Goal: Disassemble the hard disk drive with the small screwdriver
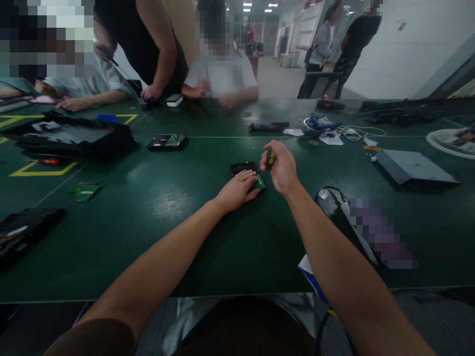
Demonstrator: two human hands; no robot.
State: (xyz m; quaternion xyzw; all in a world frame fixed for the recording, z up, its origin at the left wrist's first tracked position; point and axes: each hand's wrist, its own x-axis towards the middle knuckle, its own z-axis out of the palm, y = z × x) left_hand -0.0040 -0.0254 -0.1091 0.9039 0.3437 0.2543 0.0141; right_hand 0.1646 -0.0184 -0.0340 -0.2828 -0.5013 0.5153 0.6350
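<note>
A hard drive (245,167), black with a green circuit board along its near side, lies on the green tabletop in front of me. My left hand (241,188) rests over it, fingers across the top and thumb at the near edge, gripping it and covering part of it. Just to the right and above, my right hand (280,165) is closed around a screwdriver (271,158) with a black and yellow handle. The screwdriver's shaft points down toward the drive's right side; whether its tip touches cannot be made out.
Another hard drive (168,142) and a loose green circuit board (85,191) lie to the left, near a black casing (77,136). On the right are a grey metal box (415,167), a bowl (306,123) with blue items, and cables. Several people sit or stand across the table.
</note>
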